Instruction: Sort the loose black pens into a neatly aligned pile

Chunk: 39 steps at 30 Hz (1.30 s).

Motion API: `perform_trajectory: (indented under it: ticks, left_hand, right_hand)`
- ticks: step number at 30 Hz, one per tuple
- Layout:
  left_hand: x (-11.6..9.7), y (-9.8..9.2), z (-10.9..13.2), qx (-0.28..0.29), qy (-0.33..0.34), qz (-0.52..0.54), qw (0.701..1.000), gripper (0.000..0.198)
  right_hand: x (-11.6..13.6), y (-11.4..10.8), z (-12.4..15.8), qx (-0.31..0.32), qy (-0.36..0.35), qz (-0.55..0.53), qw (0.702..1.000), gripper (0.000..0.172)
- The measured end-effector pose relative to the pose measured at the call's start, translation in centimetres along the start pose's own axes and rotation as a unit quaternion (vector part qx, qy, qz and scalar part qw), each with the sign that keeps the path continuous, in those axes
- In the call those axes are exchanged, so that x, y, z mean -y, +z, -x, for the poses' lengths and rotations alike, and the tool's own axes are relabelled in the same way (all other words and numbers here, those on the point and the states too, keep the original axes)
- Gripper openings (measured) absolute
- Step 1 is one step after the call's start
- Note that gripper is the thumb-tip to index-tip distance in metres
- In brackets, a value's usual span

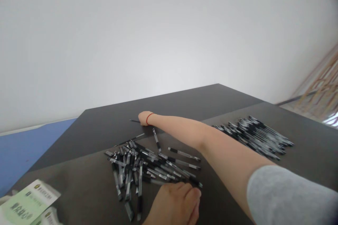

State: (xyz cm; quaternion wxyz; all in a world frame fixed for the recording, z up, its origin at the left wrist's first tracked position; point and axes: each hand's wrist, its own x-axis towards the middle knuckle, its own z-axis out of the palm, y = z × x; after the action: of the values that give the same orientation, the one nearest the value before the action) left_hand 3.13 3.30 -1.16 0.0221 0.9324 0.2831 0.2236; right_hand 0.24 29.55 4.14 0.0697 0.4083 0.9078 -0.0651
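Right hand [144, 118] lies toward the far-left corner of the table [211, 103], a pen [134, 121] jutting beside it; left hand [175, 202], fingers curled, sits by the pen heap [140, 184], nearer the left edge; can't tell either grip; barrels look light, stiff, slick, best pinched midway.

The head camera looks down over a table [179, 105] toward the wall [158, 35] ahead.
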Motion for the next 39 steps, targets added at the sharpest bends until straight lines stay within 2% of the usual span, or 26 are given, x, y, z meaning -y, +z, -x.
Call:
perform_trajectory:
  ticks: [4, 9, 12, 15, 20, 24, 32, 39]
  left_hand:
    - [-0.6, -1.3, 0.1, 0.071, -0.011, 0.022, 0.997, 0.014]
    - [-1.1, -1.8, 0.2, 0.098, -0.022, -0.007, 0.995, 0.017]
    - [-1.1, -1.8, 0.3, 0.102, -0.024, -0.015, 0.994, 0.018]
    - [-1.2, -1.9, 0.4, 0.107, -0.015, -0.027, 0.994, 0.019]
    - [-1.2, -1.9, 0.5, 0.105, -0.008, -0.028, 0.994, 0.020]
    - [-1.0, -1.7, 0.4, 0.111, -0.003, -0.026, 0.993, 0.019]
    - [-1.1, -1.7, 0.5, 0.144, -0.006, -0.029, 0.989, 0.017]
    - [-2.2, -2.4, -0.1, 0.195, 0.030, -0.060, 0.979, 0.012]
  right_hand:
    - [-0.5, 0.3, 5.2, 0.020, -0.008, -0.010, 1.000, 0.029]
    - [-2.7, 1.7, 12.3, 0.054, 0.011, -0.005, 0.998, 0.024]
    - [-2.9, 2.9, 15.8, 0.025, 0.014, -0.004, 1.000, 0.027]
    - [-1.7, 3.7, 18.1, -0.002, 0.001, -0.020, 1.000, 0.030]
    - [1.2, 4.7, 19.4, -0.035, -0.036, -0.055, 0.997, 0.029]
    - [2.2, 5.4, 19.6, -0.070, -0.038, -0.066, 0.995, 0.032]
    - [1.8, 6.5, 20.4, -0.123, 0.013, -0.062, 0.990, 0.031]
    - [0.9, 6.6, 20.4, -0.129, -0.010, -0.047, 0.990, 0.032]
